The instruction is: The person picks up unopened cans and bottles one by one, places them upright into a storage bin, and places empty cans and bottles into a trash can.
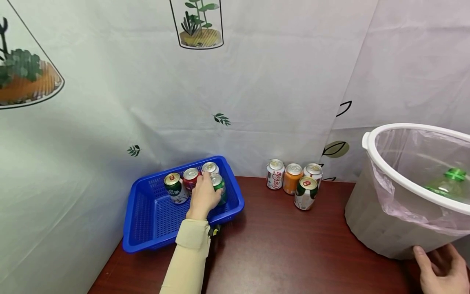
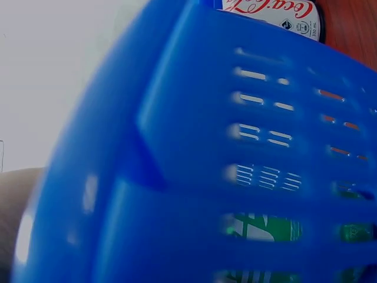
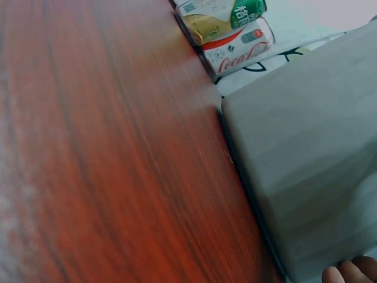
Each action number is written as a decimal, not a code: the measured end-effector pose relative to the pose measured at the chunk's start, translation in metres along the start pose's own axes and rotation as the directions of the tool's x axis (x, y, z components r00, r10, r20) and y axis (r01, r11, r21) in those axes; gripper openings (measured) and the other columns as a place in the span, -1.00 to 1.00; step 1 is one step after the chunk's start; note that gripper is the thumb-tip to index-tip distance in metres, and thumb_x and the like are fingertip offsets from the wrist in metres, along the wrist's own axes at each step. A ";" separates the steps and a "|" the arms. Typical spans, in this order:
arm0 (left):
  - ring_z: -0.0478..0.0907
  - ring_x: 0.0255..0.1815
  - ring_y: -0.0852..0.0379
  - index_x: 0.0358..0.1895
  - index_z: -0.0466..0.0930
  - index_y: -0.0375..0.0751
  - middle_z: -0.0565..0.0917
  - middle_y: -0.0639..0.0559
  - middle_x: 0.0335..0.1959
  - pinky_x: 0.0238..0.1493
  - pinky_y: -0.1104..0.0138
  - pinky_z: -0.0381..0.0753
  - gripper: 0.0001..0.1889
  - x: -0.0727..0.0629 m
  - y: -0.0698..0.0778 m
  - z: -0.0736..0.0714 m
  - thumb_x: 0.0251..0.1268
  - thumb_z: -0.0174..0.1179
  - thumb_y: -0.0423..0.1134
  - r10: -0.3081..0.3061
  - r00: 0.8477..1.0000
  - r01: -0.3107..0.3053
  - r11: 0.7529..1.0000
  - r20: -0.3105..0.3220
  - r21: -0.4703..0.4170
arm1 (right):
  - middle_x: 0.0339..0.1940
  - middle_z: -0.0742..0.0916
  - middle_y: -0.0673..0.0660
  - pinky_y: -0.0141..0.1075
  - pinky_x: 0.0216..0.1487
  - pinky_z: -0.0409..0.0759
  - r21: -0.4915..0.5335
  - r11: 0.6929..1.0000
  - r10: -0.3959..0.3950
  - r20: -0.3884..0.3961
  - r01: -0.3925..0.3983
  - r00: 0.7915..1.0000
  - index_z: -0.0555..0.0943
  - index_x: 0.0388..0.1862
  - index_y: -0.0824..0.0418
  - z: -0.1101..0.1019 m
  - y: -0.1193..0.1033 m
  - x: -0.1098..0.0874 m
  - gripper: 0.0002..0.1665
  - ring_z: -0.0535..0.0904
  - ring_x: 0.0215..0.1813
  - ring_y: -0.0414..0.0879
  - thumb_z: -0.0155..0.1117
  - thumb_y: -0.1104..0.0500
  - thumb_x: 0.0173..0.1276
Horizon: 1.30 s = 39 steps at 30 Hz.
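Observation:
My left hand [image 1: 205, 196] reaches into a blue plastic basket [image 1: 134, 224] and grips a green can [image 1: 222, 197], thumb on the can's right side. Close around that hand are a green-and-white can [image 1: 177, 190], a red can [image 1: 190, 175] and a silver-topped can [image 1: 210, 166]. In the left wrist view the basket's slotted wall [image 2: 177, 224] hides the hand, and the green can [image 2: 265, 230] shows through the slots. My right hand [image 1: 442, 271] touches the lower side of a grey bin [image 1: 385, 228]; its fingertips [image 3: 353, 272] appear at the bin's wall in the right wrist view.
Against the back curtain stand a white Coca-Cola can [image 1: 275, 174], an orange can [image 1: 292, 179], another white can [image 1: 314, 172] and a green-and-white can [image 1: 305, 194]. The lined bin holds a clear bottle with a green cap [image 1: 455, 174]. Everything rests on a dark red table [image 1: 279, 253].

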<state>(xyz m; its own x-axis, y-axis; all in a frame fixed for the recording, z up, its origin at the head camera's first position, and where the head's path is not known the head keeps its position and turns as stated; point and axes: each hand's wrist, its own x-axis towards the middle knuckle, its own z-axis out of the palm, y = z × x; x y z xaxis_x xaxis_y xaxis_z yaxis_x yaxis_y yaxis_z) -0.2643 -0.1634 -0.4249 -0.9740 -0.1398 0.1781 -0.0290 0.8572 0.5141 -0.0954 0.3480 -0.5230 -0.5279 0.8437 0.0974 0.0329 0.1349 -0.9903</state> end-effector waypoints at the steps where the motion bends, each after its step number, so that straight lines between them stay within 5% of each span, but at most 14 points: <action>1: 0.63 0.06 -0.49 0.45 0.27 -0.35 0.53 -0.42 0.19 0.16 -0.24 0.58 -0.22 0.000 0.000 0.000 0.28 0.43 -0.11 -0.001 1.000 0.001 1.000 0.001 0.006 | 0.54 0.51 -0.05 -0.82 -0.03 0.34 0.011 1.000 0.002 0.001 -0.002 1.000 0.34 0.58 -0.04 0.000 0.000 0.000 -0.18 0.51 0.19 -0.62 0.36 0.24 0.38; 9: 0.62 0.09 -0.41 0.45 0.31 -0.30 0.52 -0.40 0.22 0.16 -0.21 0.58 -0.22 -0.001 0.000 -0.003 0.29 0.42 -0.02 0.005 1.000 -0.005 1.000 -0.004 0.023 | 0.46 0.58 -0.12 -0.80 -0.07 0.38 0.123 0.992 0.002 0.008 -0.003 1.000 0.40 0.55 0.02 0.001 0.005 0.004 -0.18 0.56 0.12 -0.58 0.39 0.31 0.32; 27: 0.51 0.34 -0.25 0.38 0.49 -0.17 0.50 -0.24 0.35 0.34 -0.14 0.50 -0.37 -0.008 0.016 -0.007 0.31 0.41 -0.01 0.116 0.983 -0.125 0.990 -0.140 -0.061 | 0.51 0.55 -0.05 -0.80 -0.07 0.36 0.129 0.992 0.007 0.004 -0.008 1.000 0.40 0.55 0.01 0.001 0.006 0.004 -0.17 0.55 0.17 -0.56 0.40 0.31 0.31; 30: 0.55 0.28 -0.22 0.28 0.56 -0.16 0.57 -0.21 0.27 0.32 -0.10 0.53 -0.45 -0.009 0.022 -0.004 0.29 0.43 -0.03 0.170 0.964 -0.183 0.982 -0.206 -0.045 | 0.52 0.54 -0.05 -0.81 -0.08 0.36 0.084 0.996 0.010 0.006 -0.010 1.000 0.39 0.56 -0.01 0.000 0.004 0.003 -0.17 0.54 0.17 -0.58 0.40 0.29 0.32; 39: 0.66 -0.03 -0.09 0.05 0.68 -0.17 0.66 -0.10 0.00 -0.05 0.04 0.69 -0.61 -0.020 0.053 0.016 0.25 0.45 -0.06 0.354 0.869 -0.373 0.928 -0.344 0.013 | 0.59 0.44 -0.06 -0.85 -0.07 0.27 -0.051 0.998 0.047 0.016 -0.046 0.999 0.28 0.62 -0.09 -0.001 -0.001 0.000 -0.16 0.44 0.33 -0.59 0.33 0.17 0.41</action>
<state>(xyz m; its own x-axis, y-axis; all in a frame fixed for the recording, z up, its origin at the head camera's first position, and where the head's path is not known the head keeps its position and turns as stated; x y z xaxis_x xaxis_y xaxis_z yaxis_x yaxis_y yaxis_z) -0.2500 -0.1074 -0.4145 -0.7799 0.0115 0.6258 0.3335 0.8537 0.3999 -0.0943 0.3486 -0.5218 -0.5391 0.8408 0.0494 0.1007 0.1226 -0.9873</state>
